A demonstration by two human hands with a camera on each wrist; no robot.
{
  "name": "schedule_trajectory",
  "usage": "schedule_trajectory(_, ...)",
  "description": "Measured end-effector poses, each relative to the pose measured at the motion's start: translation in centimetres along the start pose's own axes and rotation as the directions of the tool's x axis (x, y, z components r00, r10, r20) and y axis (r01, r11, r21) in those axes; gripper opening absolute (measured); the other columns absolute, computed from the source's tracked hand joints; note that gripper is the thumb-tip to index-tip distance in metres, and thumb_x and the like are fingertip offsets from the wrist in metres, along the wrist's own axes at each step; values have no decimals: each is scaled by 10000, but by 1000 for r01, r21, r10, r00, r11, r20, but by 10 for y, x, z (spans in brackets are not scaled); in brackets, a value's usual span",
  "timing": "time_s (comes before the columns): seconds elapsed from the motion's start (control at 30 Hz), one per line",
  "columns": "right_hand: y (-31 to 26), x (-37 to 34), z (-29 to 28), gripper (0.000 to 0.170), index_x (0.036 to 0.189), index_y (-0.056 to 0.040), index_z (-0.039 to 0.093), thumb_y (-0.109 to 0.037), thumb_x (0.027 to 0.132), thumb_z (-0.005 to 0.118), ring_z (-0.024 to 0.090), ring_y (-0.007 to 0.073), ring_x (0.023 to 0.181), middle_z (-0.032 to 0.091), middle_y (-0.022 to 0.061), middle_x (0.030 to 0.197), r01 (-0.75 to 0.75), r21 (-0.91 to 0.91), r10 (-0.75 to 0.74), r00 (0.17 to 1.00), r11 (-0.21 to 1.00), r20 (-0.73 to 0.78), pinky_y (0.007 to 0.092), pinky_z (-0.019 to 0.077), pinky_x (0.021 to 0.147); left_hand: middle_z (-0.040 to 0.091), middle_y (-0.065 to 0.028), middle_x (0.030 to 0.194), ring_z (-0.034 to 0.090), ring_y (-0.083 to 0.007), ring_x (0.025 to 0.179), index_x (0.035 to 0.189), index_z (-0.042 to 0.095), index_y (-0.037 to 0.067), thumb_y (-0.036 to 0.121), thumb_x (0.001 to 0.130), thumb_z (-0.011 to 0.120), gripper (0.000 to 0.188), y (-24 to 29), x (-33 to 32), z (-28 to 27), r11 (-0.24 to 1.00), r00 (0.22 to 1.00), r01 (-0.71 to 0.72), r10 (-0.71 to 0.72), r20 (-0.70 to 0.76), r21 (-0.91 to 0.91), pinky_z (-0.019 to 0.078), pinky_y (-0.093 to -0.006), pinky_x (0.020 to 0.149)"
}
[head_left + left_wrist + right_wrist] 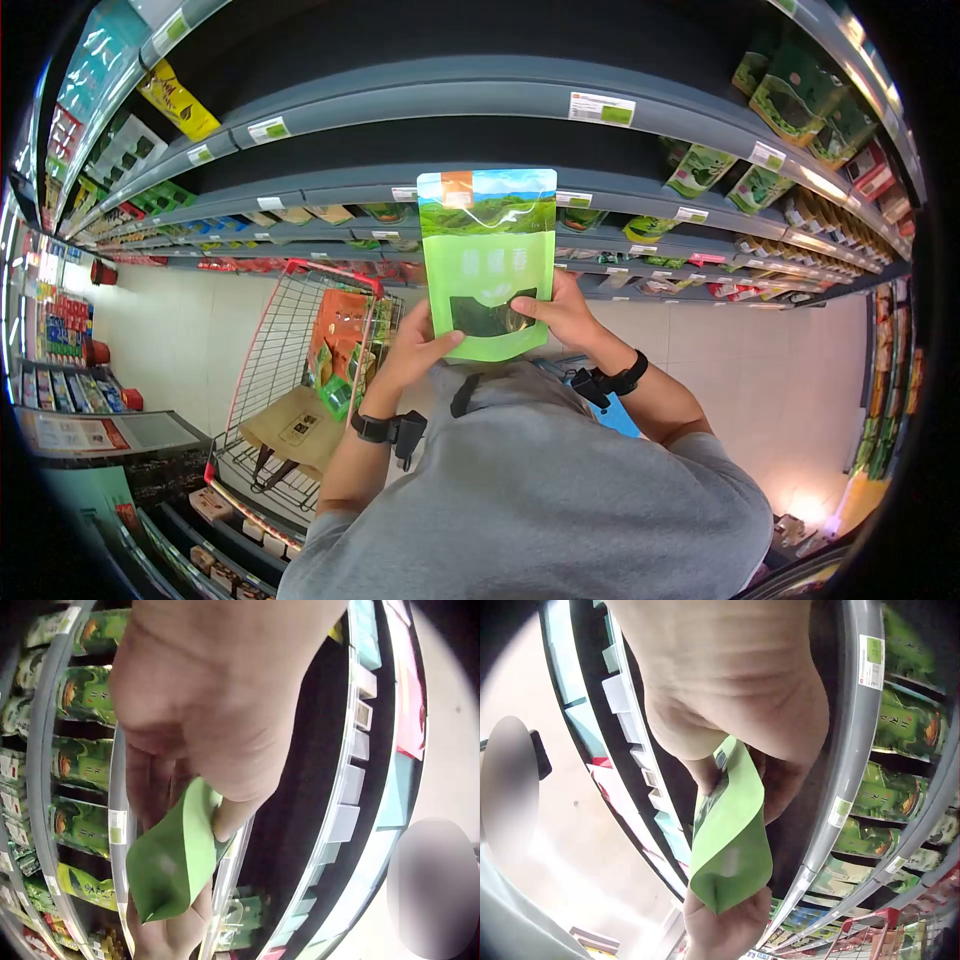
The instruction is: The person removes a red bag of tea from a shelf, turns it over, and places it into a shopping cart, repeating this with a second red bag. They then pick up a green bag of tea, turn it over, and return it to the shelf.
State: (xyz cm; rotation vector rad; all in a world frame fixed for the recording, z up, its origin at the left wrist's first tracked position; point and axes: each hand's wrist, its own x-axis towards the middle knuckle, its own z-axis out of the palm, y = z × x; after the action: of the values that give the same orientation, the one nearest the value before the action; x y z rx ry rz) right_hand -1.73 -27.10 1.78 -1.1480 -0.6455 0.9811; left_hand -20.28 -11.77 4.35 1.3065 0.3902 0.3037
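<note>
A light green stand-up pouch is held upright in front of the chest, its printed face toward the head camera. It has a landscape picture along the top and a window showing dark, dry contents below. My left hand grips the lower left edge, thumb on the front. On the opposite edge my right hand pinches it with the thumb over the window. Both wrist views show the pouch's folded bottom from below, between the two hands. Fingers behind the pouch are mostly hidden in the head view.
Shelves with price tags and packaged goods run across the front. On the left stands a shopping cart containing orange and green packages and a brown bag. Pale tiled floor shows at the right.
</note>
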Motion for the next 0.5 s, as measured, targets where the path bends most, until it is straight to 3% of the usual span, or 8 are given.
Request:
schedule_trajectory(0.1,0,-7,-4,429,1172,-3,546,-163,814,722,587,109,886,628,51,1038,8,-8,-9,999,1000,-40,259,499,727,625,-72,1079,580,-147,980,1189,532,-17,116,813,693,430,6,13,11,976,998,55,-60,15,210,464,-303,864)
schedule_trajectory(0.2,-3,-8,-8,437,1176,3,543,-137,805,726,583,123,914,627,57,1042,26,-63,-30,998,998,-63,284,495,769,639,-70,1044,592,-143,935,1141,560,-25,136,800,712,406,3,23,13,966,996,41,-60,69,255,481,-295,820)
schedule_trajectory(0.37,-3,-11,-1,432,1180,13,538,-113,807,717,577,152,952,627,68,1048,127,-180,-137,989,975,-48,312,476,827,667,-65,968,608,-119,856,1085,601,-27,105,812,701,319,0,29,16,955,998,53,-59,12,293,499,-281,754)
schedule_trajectory(0.5,9,-6,9,376,1142,17,563,-125,822,701,578,147,946,628,76,1048,80,-154,-90,994,985,-58,303,476,817,665,-62,964,608,-112,837,1082,604,-29,102,817,696,310,-13,27,3,971,997,69,-72,4,228,498,-271,733)
